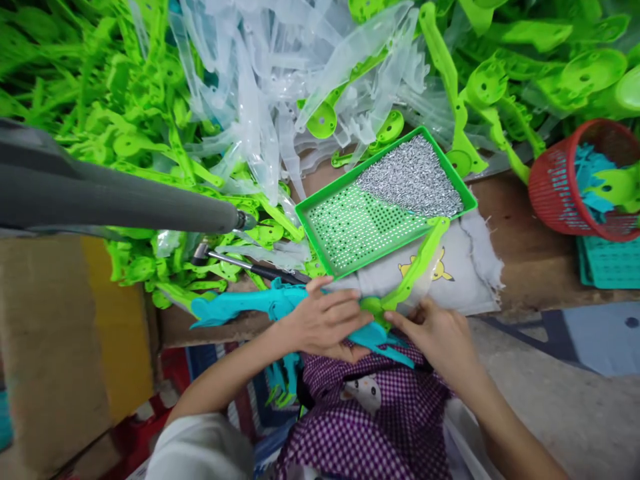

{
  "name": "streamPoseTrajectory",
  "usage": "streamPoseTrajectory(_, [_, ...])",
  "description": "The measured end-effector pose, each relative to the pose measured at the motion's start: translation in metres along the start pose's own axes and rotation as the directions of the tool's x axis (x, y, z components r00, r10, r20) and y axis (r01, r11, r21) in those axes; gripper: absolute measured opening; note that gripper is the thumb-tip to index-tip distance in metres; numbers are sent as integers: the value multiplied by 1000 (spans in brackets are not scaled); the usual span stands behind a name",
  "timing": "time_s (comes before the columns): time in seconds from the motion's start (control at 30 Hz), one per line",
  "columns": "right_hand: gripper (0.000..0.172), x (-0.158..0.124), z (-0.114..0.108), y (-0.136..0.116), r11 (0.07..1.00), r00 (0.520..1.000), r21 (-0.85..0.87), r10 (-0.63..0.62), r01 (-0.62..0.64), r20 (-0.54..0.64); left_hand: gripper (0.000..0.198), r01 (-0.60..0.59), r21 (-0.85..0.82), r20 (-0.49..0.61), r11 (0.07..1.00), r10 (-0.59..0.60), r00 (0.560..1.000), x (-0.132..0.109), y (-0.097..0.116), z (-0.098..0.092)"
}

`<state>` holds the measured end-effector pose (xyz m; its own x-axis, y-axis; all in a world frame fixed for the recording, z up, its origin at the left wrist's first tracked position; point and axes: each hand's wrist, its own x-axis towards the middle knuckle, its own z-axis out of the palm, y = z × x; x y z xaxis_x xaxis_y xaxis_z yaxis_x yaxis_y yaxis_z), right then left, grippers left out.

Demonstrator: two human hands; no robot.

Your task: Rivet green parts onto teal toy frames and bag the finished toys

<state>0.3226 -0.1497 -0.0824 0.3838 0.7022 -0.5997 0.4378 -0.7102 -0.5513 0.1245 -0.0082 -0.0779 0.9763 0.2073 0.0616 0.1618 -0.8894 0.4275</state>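
Observation:
My left hand (327, 319) is closed over blue plastic parts (235, 307), which stick out to the left of it and also show below its fingers. A bright green, arm-shaped plastic part (417, 267) slants up to the right from between my hands. At its lower, rounded end, the thumb and fingers of my right hand (445, 340) pinch the green part. My left fingertips lie close to that same end; their exact contact is hidden. Just beyond my hands is a green perforated tray (345, 233), with a heap of small silvery metal pins (415, 173) in its right side.
A hammer (240, 261) lies left of the tray. Over it reaches a dark grey bar (150, 200) with a metal tip. Green parts (135, 140) and clear plastic pieces (260, 120) pile behind. A red basket (555, 180) stands right; a cardboard box (50, 347) is left.

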Motion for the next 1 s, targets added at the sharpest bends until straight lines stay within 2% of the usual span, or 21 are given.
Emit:
streamPoseTrajectory(0.03, [48,0,0,0,1000,1000,-30,-3,2,-5,51,-78,-22,0,997,78,997,10,-1,-10])
streamPoseTrajectory(0.07, [48,-1,-1,0,998,1000,-56,-6,6,-9,51,-93,-51,16,994,94,995,18,-1,-18])
streamPoseTrajectory(0.13, [50,-1,-1,0,995,1000,-100,-19,17,-20,50,-71,-170,82,983,86,993,32,-4,-31])
streamPoseTrajectory(0.2, [51,-2,-1,0,990,999,-137,-36,32,-31,39,-23,-308,122,951,63,991,40,-7,-37])
streamPoseTrajectory(0.27, [53,-2,-1,2,982,997,-181,-58,47,-54,25,9,-408,85,913,28,996,44,-9,-36])
streamPoseTrajectory(0.37, [57,-3,0,4,969,987,-230,-119,93,-103,18,19,-447,-5,894,-24,1000,44,-8,-31])
streamPoseTrajectory(0.5, [60,-4,0,6,959,985,-259,-141,110,-101,25,14,-332,-59,943,-35,998,32,2,-35])
streamPoseTrajectory(0.57, [61,-4,0,4,953,989,-287,-127,100,-77,42,11,-197,-32,980,-18,999,21,7,-42])
streamPoseTrajectory(0.67, [61,-2,0,2,938,987,-330,-136,103,-80,72,11,26,77,1000,-13,997,1,10,-44])
streamPoseTrajectory(0.73, [61,-2,0,3,930,980,-344,-171,128,-99,75,23,108,127,994,-37,991,-10,8,-39])
streamPoseTrajectory(0.8, [61,-4,1,8,931,970,-331,-206,154,-127,64,37,131,136,991,-55,989,-16,4,-30])
streamPoseTrajectory(0.9, [58,-12,2,22,962,928,-209,-235,178,-290,48,65,113,107,991,-78,991,-17,-2,-20])
streamPoseTrajectory(1.0, [50,-23,5,33,964,816,-26,-237,263,-527,46,67,108,94,992,-77,993,-14,-1,-18])
